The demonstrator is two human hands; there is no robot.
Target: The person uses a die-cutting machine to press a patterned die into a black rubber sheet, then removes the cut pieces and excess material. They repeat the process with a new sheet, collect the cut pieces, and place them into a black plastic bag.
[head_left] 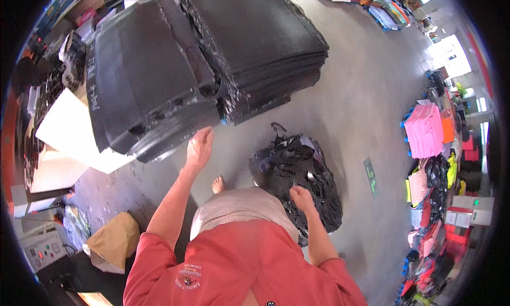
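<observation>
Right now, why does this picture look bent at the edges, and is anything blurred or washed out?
Head view: the fisheye lens bends the black sheet stack and rings the frame in black. The window at upper right is blown out white. The left hand and right hand look slightly soft, the scrap pile a dark mass.

two hands show: the left hand (pixel 200 148) and the right hand (pixel 302 197). one bare foot (pixel 218 185) stands on the floor (pixel 361 104). two tall stacks of black sheets rise side by side, the left stack (pixel 149 83) and the right stack (pixel 255 40); the sheets in each are too many to count. one heap of black offcuts (pixel 297 168), one pink pile of sheets (pixel 424 130), one brown paper bag (pixel 114 242).
</observation>
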